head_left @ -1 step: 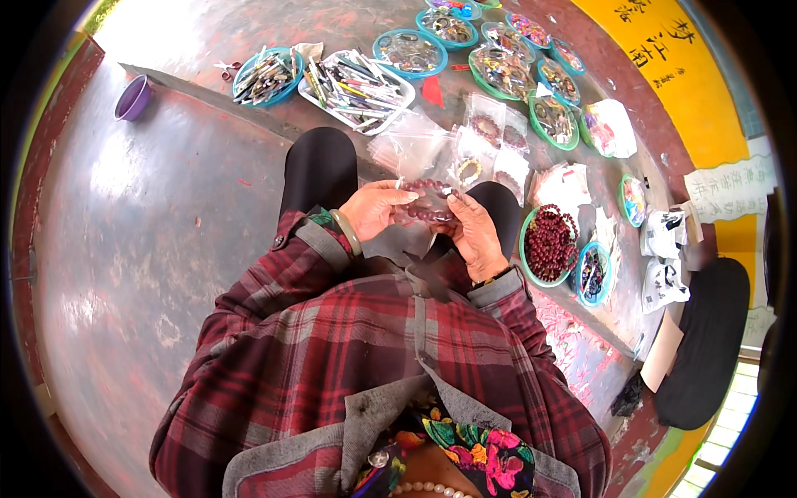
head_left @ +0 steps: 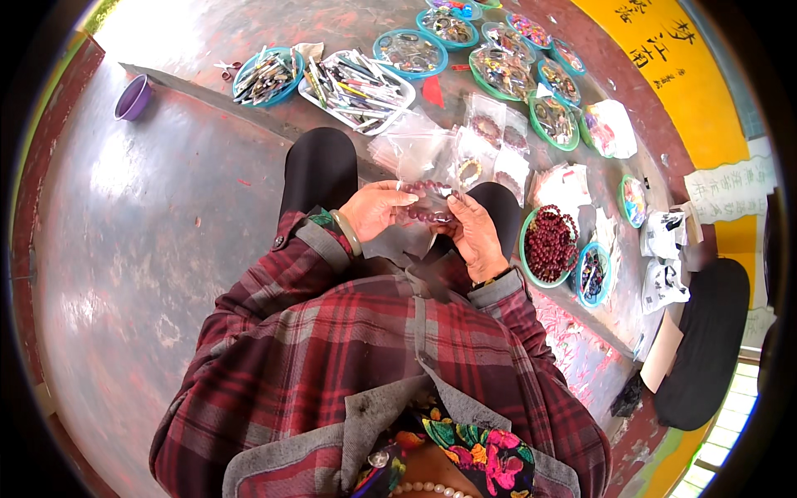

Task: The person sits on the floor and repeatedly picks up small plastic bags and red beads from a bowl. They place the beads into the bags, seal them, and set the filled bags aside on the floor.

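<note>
Over my lap, both hands hold a dark red bead bracelet (head_left: 428,213), which appears to be inside a clear plastic bag. My left hand (head_left: 373,213) pinches its left side between thumb and fingers. On the other side my right hand (head_left: 474,235) grips it, thumb on top. Just beyond my hands lie bagged bracelets, one of them yellowish (head_left: 469,172), beside a pile of clear bags (head_left: 413,143). To the right, a green-rimmed basin (head_left: 529,271) holds many dark red bead strings (head_left: 551,241).
A small blue basket (head_left: 594,292) of dark items stands beside the bead basin. Farther off are a white tray (head_left: 407,101) of pens, a blue basin (head_left: 260,103) of pens, scissors (head_left: 226,70) and several baskets of trinkets. A purple basin (head_left: 133,98) sits far left.
</note>
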{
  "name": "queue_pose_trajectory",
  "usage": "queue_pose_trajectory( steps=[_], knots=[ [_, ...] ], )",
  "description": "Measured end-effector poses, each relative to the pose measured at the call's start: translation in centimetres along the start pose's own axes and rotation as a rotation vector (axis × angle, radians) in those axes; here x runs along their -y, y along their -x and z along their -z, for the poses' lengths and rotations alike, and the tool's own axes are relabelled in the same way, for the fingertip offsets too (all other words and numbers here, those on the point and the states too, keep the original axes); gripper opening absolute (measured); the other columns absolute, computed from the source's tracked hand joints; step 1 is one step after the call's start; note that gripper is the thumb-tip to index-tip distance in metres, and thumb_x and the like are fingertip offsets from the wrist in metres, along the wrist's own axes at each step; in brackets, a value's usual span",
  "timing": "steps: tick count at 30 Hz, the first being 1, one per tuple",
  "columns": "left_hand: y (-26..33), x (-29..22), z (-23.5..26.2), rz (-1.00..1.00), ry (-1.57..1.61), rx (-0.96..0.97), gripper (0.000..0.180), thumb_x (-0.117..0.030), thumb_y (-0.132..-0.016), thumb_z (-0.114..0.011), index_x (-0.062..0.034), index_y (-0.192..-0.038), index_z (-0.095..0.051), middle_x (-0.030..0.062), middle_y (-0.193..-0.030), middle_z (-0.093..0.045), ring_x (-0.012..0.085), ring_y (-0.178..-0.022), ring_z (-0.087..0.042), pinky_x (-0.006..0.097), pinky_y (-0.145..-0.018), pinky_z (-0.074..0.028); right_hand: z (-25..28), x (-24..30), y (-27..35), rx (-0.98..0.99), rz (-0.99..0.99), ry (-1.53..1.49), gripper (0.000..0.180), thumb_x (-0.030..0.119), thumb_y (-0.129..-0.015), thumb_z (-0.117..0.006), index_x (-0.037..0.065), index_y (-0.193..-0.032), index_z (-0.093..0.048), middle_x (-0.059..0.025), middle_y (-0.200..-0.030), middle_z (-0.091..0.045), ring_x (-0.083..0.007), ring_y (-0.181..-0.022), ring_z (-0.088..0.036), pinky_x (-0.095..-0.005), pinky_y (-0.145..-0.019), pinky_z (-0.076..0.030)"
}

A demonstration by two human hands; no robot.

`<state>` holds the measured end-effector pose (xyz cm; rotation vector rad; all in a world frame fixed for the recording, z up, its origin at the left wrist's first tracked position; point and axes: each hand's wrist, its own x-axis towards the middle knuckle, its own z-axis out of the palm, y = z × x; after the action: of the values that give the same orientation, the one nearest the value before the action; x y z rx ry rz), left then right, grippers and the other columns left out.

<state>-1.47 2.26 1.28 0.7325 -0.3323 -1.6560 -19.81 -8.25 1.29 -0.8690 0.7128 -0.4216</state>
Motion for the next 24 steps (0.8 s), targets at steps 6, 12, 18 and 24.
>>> queue_pose_trajectory(
  steps=[6,12,18,24],
  knots=[
    [-0.3,-0.2,-0.4,-0.012,0.117,0.044,0.029,-0.015,-0.089,-0.054,0.0013,-0.114,-0.053,0.0105,-0.110,-0.059,0.0196,-0.096,-0.058,0.034,-0.087,-0.045,0.3,0.2,0.3,0.066,-0.043,0.057,0.024,0.019,-0.088,-0.059,0.006,-0.108,-0.058,0.0006,-0.087,-0.063,-0.0079,-0.072,-0.060,-0.0207,-0.057,-0.047],
    [-0.7,0.2,0.6,0.024,0.169,-0.100,0.034,-0.028,-0.092,-0.050,-0.0002,-0.112,-0.053,0.0116,-0.109,-0.059,0.0206,-0.095,-0.058,0.035,-0.084,-0.046,0.0,1.2,0.6,0.060,-0.047,0.100,0.029,0.018,-0.088,-0.058,0.004,-0.113,-0.055,-0.0018,-0.088,-0.064,-0.0107,-0.076,-0.063,-0.0222,-0.057,-0.047],
    [-0.9,-0.8,0.7,-0.161,0.244,-0.214,0.034,-0.030,-0.092,-0.050,-0.0023,-0.110,-0.055,0.0119,-0.105,-0.061,0.0216,-0.099,-0.057,0.032,-0.085,-0.045,1.5,3.8,0.8,0.011,0.018,0.005,0.026,0.017,-0.089,-0.057,0.004,-0.111,-0.056,-0.0052,-0.087,-0.065,-0.0126,-0.073,-0.064,-0.0228,-0.054,-0.050],
    [-0.9,-0.8,1.0,-0.139,0.224,-0.262,0.030,-0.029,-0.091,-0.050,-0.0032,-0.105,-0.057,0.0113,-0.101,-0.063,0.0221,-0.096,-0.059,0.030,-0.081,-0.045,7.7,8.1,-1.2,-0.248,0.104,-0.063,0.020,0.017,-0.090,-0.054,0.007,-0.107,-0.057,-0.0071,-0.082,-0.066,-0.0157,-0.066,-0.064,-0.0230,-0.051,-0.050]
  ],
)
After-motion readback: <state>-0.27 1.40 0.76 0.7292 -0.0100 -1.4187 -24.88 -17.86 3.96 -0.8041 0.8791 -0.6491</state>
